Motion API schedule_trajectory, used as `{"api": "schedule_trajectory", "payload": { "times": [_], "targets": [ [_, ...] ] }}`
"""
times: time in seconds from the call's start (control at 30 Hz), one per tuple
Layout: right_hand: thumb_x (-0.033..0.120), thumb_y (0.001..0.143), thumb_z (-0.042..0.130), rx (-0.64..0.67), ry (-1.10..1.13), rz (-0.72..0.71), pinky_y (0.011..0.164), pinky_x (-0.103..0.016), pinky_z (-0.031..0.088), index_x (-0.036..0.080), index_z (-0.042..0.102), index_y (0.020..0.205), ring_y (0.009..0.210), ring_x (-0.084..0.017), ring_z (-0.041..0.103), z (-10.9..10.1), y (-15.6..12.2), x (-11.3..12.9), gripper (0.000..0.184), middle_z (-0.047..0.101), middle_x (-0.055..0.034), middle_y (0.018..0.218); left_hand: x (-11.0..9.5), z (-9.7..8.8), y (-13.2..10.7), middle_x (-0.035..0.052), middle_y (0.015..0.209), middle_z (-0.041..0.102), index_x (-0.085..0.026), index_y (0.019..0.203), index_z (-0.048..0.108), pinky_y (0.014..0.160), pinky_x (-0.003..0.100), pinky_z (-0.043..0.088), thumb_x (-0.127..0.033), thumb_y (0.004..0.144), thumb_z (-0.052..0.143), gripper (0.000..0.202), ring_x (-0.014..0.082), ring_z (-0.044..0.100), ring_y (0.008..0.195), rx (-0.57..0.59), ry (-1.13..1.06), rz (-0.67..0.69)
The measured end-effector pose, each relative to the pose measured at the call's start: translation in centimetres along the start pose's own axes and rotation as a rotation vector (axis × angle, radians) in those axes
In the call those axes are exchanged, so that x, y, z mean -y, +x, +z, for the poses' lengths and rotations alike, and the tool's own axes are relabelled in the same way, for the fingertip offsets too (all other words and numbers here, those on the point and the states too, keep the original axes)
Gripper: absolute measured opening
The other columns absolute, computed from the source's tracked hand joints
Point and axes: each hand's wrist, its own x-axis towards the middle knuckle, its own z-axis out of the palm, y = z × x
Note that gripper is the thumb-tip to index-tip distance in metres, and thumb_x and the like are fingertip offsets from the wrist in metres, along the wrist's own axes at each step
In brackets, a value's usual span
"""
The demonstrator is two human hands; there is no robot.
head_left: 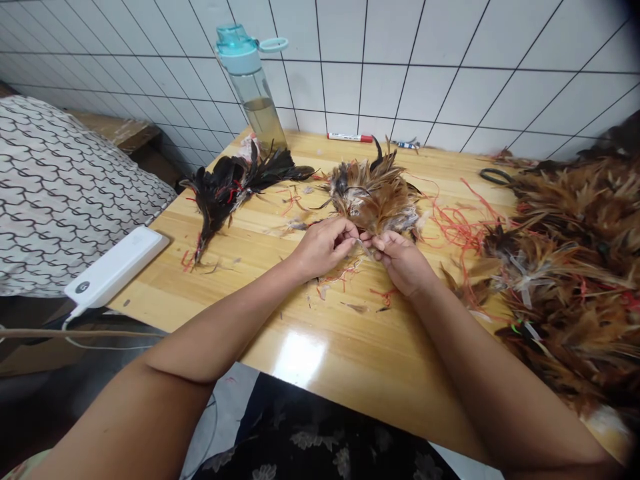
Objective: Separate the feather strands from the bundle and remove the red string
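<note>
My left hand (327,247) and my right hand (400,259) meet close together over the table, both with thumb and fingers pinched. Between their fingertips shows a thin pale piece that looks like a small feather (368,252); its ends are hidden by the fingers. Just beyond the hands lies a pile of brown and grey feathers (377,197). A bundle of black feathers (220,190) with red string rests farther left. Loose feather bits and short red threads (383,297) are scattered below the fingers.
The wooden table (320,347) stands against a tiled wall. A water bottle (260,100), a red marker (349,138) and a black ring (496,176) are at the back. Tangled red string (457,227) and a large brown feather heap (580,267) fill the right. A white power bank (117,267) overhangs the left edge.
</note>
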Motion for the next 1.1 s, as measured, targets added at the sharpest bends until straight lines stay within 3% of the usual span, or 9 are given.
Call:
{"api": "schedule_trajectory", "payload": {
  "times": [0.23,0.4,0.53,0.73,0.97,1.1],
  "targets": [
    [0.042,0.063,0.069,0.001,-0.008,0.026,0.062,-0.026,0.036,0.021,0.043,0.058,0.067,-0.014,0.046,-0.1,-0.1,0.1,0.033,0.051,0.0001,0.065,0.1,0.2,0.0,0.0017,0.079,0.062,-0.016,0.086,0.056,0.068,0.024,0.044,-0.014,0.083,0.052,0.005,0.0119,0.055,0.073,-0.041,0.018,-0.011],
    [0.047,0.064,0.069,0.104,-0.044,0.019,0.067,-0.028,0.038,0.021,0.046,0.058,0.062,-0.012,0.040,0.0,-0.4,0.3,0.036,0.045,0.0027,0.060,0.8,0.7,-0.1,0.0063,0.085,0.063,-0.016,0.086,0.055,0.078,0.032,0.047,-0.016,0.085,0.049,0.006,0.0174,0.058,0.084,-0.105,0.169,0.054],
    [0.049,0.066,0.068,0.150,-0.069,0.008,0.068,-0.028,0.038,0.021,0.047,0.059,0.063,-0.013,0.041,-0.1,-0.5,0.2,0.037,0.046,0.0026,0.062,0.7,1.1,-0.2,0.0084,0.095,0.065,-0.016,0.094,0.055,0.084,0.034,0.048,-0.014,0.084,0.049,0.012,0.0191,0.060,0.094,-0.131,0.209,0.072],
    [0.048,0.070,0.066,0.121,-0.082,-0.011,0.066,-0.026,0.037,0.020,0.048,0.059,0.063,-0.011,0.043,-0.3,-0.2,-0.5,0.035,0.050,0.0023,0.063,0.1,1.4,-0.5,0.0080,0.091,0.065,-0.016,0.088,0.053,0.080,0.033,0.049,-0.014,0.084,0.049,0.006,0.0183,0.060,0.089,-0.184,0.160,0.055],
    [0.047,0.074,0.064,-0.055,-0.080,-0.010,0.058,-0.025,0.037,0.020,0.044,0.059,0.061,-0.011,0.046,-0.1,0.4,-1.0,0.036,0.054,-0.0006,0.066,-0.3,1.5,-0.4,0.0009,0.078,0.063,-0.016,0.090,0.053,0.066,0.024,0.046,-0.019,0.084,0.052,0.006,0.0110,0.058,0.069,-0.053,-0.062,-0.110],
    [0.046,0.079,0.059,-0.141,-0.135,-0.069,0.052,-0.024,0.034,0.021,0.042,0.060,0.056,-0.011,0.042,-0.5,0.9,-1.8,0.036,0.050,0.0005,0.062,-0.5,1.0,-0.1,0.0010,0.081,0.067,-0.015,0.094,0.060,0.069,0.023,0.045,-0.016,0.086,0.049,0.014,0.0107,0.059,0.071,0.068,-0.075,-0.133]
  ]
}}
